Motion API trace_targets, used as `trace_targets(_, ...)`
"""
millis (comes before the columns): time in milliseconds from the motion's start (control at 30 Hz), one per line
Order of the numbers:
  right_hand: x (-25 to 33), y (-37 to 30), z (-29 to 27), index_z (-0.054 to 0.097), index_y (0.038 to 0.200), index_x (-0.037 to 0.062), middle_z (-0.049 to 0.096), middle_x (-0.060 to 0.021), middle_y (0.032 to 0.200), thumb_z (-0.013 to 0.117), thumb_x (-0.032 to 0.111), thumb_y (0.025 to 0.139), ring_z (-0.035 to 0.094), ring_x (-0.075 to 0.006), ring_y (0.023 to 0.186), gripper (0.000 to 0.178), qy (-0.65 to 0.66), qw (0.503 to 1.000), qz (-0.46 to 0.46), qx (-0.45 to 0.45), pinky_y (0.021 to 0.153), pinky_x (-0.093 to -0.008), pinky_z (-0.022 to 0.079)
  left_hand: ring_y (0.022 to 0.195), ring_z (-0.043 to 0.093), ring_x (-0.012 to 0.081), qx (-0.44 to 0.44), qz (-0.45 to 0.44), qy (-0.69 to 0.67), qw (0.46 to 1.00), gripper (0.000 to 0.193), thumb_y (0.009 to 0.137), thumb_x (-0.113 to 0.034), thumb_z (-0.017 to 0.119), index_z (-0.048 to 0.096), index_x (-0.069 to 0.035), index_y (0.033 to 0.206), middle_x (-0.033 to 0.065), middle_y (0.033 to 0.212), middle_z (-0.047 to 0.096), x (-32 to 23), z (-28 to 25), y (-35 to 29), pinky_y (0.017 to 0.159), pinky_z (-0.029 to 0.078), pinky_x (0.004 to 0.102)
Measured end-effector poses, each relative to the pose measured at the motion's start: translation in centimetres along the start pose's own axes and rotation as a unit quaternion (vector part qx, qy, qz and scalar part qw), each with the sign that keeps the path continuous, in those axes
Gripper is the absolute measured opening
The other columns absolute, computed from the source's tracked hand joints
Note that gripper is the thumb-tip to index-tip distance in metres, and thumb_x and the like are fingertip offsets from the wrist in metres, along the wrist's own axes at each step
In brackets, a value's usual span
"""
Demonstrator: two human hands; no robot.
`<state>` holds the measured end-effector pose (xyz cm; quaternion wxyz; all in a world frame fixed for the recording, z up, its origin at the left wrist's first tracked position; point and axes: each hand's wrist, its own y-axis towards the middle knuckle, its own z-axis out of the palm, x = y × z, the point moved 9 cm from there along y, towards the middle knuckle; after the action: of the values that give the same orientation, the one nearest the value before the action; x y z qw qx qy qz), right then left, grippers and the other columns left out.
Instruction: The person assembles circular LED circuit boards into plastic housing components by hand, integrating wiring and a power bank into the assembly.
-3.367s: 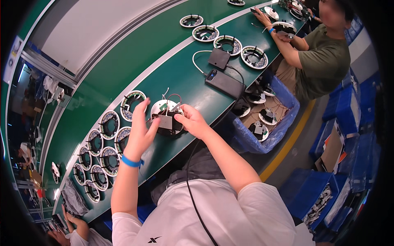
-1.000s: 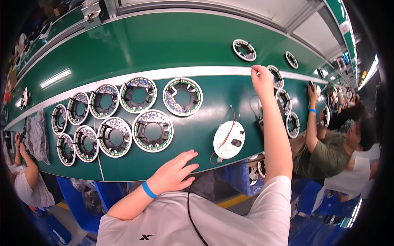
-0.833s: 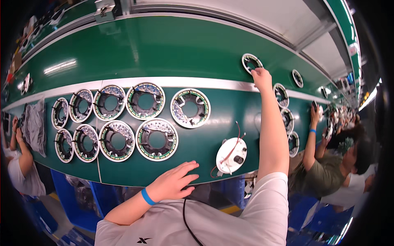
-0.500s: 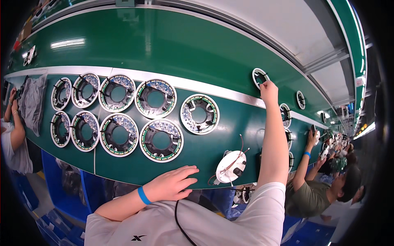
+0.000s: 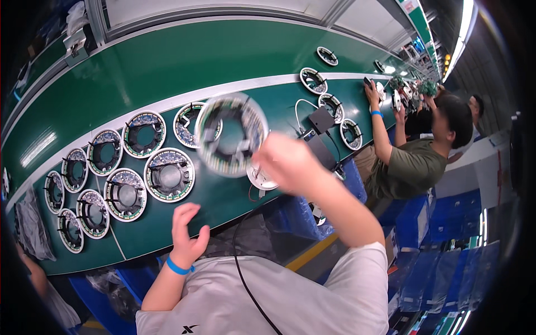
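Note:
My right hand point(image 5: 287, 162) grips the edge of a round white ring-shaped housing point(image 5: 252, 125) with a circuit board and a rim of small light parts inside. It is lifted over the table and smeared by motion. Empty, my left hand point(image 5: 187, 237) hovers by the table's near edge, fingers apart and curved. Beyond it lies a similar ring housing point(image 5: 167, 156), one of several in two rows stretching left. Another ring housing point(image 5: 180, 127) is partly covered by the held one. A white disc-shaped part point(image 5: 260, 178) lies partly hidden behind my right hand.
A small black box point(image 5: 322, 119) with cables stands right of centre, near more ring housings point(image 5: 352, 134). Along the back runs a green conveyor belt point(image 5: 223, 53) carrying another ring. At right sits a co-worker point(image 5: 413, 167). Blue bins point(image 5: 279, 218) are below the table edge.
My right hand has brought a ring housing from the belt back over the table, toward the left. My left hand has lifted and curled somewhat. The view has turned to the right.

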<state>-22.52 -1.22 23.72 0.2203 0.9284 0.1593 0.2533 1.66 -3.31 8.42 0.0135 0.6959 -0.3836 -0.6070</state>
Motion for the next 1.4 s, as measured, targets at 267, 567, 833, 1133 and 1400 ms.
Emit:
trace_targets(267,9.5,-10.3,11.0,0.059,0.089,0.0022,0.057,-0.0113,0.084,0.072,0.005,0.086,0.066,-0.0302,0.079,0.014,0.133,0.988,0.021,0.081,0.067,-0.0396,0.056,0.105,0.054,0.0335,0.011,0.039,0.105,0.994,0.065,0.086,-0.029,0.078,0.050,-0.001,0.137,0.0195,0.118,0.054,-1.5,-5.3,-6.2,0.093,0.048,0.0448)
trace_targets(567,6.2,-11.4,13.9,0.062,0.096,0.0014,0.061,-0.0135,0.090,0.076,0.001,0.087,0.064,-0.0340,0.085,0.016,0.151,0.984,0.055,0.077,0.076,-0.0426,0.055,0.115,0.055,0.0390,0.136,0.022,0.211,0.968,0.075,0.074,-0.033,0.093,0.060,-0.005,0.135,0.0211,0.132,0.049,-1.6,-3.2,-5.3,0.098,0.050,0.0487)
trace_targets(833,2.8,-10.8,13.3,0.067,0.105,0.0008,0.058,-0.0123,0.099,0.074,-0.002,0.089,0.063,-0.0289,0.086,0.018,0.168,0.980,0.107,-0.012,0.075,-0.0379,0.053,0.112,0.057,0.0383,0.140,0.045,0.249,0.957,0.063,0.066,-0.019,0.094,0.066,-0.006,0.120,0.0167,0.125,0.057,-2.3,-2.3,-4.2,0.093,0.050,0.0488)
trace_targets(1133,0.9,-10.9,13.8,0.069,0.106,0.0014,0.058,-0.0115,0.098,0.074,0.002,0.090,0.064,-0.0275,0.080,0.016,0.170,0.969,0.162,-0.075,0.069,-0.0371,0.053,0.102,0.059,0.0338,0.195,0.057,0.283,0.937,0.061,0.059,-0.019,0.094,0.068,-0.005,0.113,0.0116,0.114,0.061,-3.5,-0.5,-1.2,0.086,0.049,0.0469)
trace_targets(1400,1.0,-10.9,13.4,0.070,0.106,0.0024,0.058,-0.0108,0.096,0.075,0.003,0.089,0.064,-0.0275,0.079,0.017,0.158,0.966,0.173,-0.109,0.069,-0.0370,0.053,0.100,0.058,0.0309,0.251,0.047,0.324,0.911,0.067,0.056,-0.022,0.094,0.069,-0.006,0.116,0.0072,0.108,0.064,-5.1,0.5,1.2,0.084,0.046,0.0438)
